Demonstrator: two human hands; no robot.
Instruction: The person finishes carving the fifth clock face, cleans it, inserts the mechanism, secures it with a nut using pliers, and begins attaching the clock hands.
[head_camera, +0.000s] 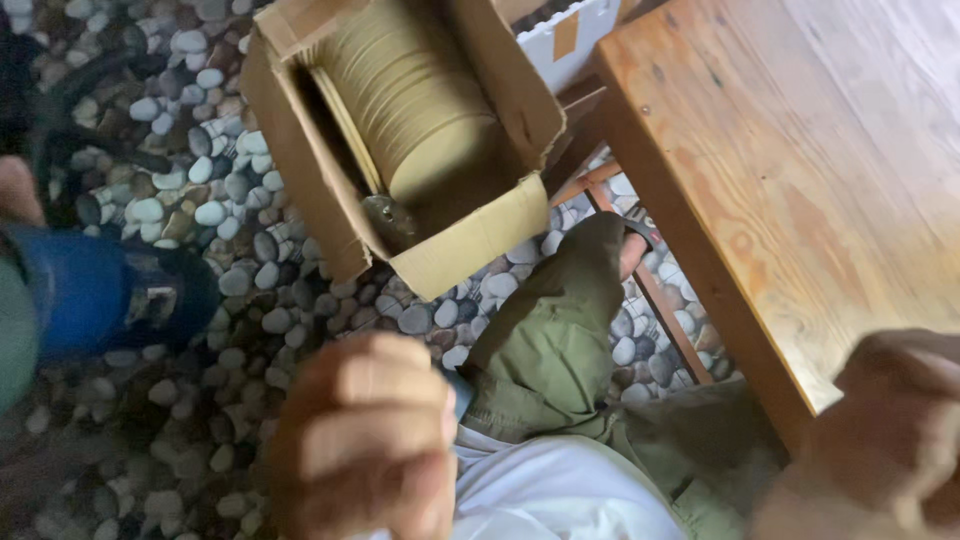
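Matt cardboard box (470, 250), varnished grainy wooden table (800, 180), smooth rounded pebble floor (200, 180).

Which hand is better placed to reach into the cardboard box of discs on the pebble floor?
Left. The left hand, a closed fist, sits just below the open cardboard box of stacked discs. The right hand lies farther away, at the wooden table edge.

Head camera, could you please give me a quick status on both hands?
Left hand fisted, blurred. Right hand at wooden table edge, blurred. Cardboard box with stacked discs on pebble floor.
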